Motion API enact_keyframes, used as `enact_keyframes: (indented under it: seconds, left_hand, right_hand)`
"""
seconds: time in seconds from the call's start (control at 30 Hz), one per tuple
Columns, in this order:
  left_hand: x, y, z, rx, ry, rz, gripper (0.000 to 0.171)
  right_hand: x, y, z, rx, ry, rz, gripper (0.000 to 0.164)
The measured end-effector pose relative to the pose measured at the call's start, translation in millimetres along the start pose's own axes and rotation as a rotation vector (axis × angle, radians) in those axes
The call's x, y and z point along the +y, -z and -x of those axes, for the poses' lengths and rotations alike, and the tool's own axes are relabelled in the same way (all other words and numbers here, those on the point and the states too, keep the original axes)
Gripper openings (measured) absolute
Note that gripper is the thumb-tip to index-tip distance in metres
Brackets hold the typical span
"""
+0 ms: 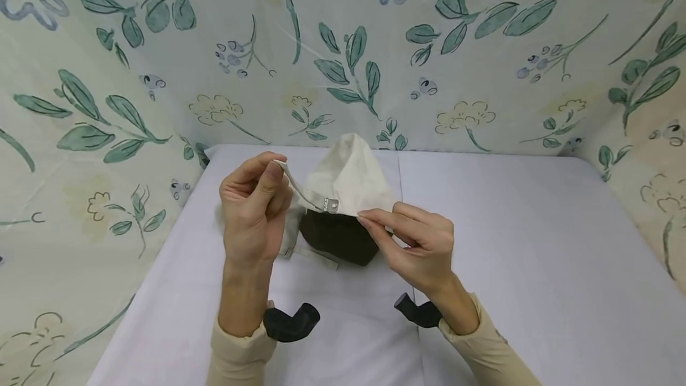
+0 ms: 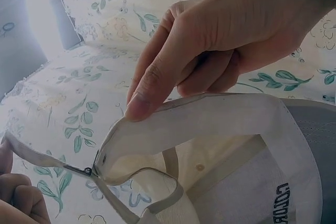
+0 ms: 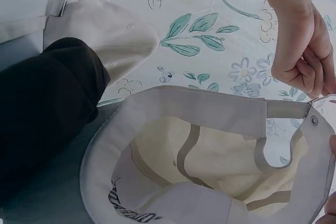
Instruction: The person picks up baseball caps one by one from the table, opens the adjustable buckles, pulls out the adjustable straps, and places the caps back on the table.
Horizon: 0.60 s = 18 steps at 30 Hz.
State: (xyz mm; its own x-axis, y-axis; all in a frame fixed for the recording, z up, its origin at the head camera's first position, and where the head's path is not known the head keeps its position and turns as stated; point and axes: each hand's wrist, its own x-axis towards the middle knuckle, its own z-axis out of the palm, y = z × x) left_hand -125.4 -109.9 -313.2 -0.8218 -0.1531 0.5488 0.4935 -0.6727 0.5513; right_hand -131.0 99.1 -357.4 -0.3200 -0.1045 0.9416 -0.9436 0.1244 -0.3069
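Note:
A pale cream cap [image 1: 351, 177] is held up over the table, its inside with printed lettering [image 3: 134, 211] showing in the right wrist view. My left hand [image 1: 252, 213] pinches the end of its thin back strap [image 1: 302, 192] between thumb and fingers. The strap runs to a small metal buckle [image 1: 330, 205]. Right beside that buckle, my right hand [image 1: 418, 243] pinches the cap's lower edge with thumb and index finger. The left wrist view shows the cap's curved opening [image 2: 215, 108] and sweatband under the right thumb.
Below the held cap, a dark brown piece [image 1: 343, 240] shows, partly covered. A second beige cap [image 3: 105, 30] with a buckled strap lies on the white-covered table [image 1: 509, 255]. Floral cloth [image 1: 348, 46] hangs behind and at both sides. Black mounts [image 1: 292, 321] project from the wrists.

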Motion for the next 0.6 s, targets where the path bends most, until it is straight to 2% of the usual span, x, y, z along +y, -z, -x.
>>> enact_keyframes:
  seconds: [0.27,0.43,0.6]
  left_hand:
    - [0.2,-2.7,1.3,0.004,0.018,-0.002,0.008]
    - [-1.4,-5.9,2.6,-0.022,0.004,-0.009,0.008]
    - [-4.0,-10.5,4.7,-0.058,-0.007,0.015,0.009]
  right_hand:
    - [3,2,-2,-0.023,-0.022,0.015,0.018]
    - [4,4,-2,-0.022,-0.035,0.048,0.018]
    - [4,3,-1,-0.031,-0.012,0.043,0.017]
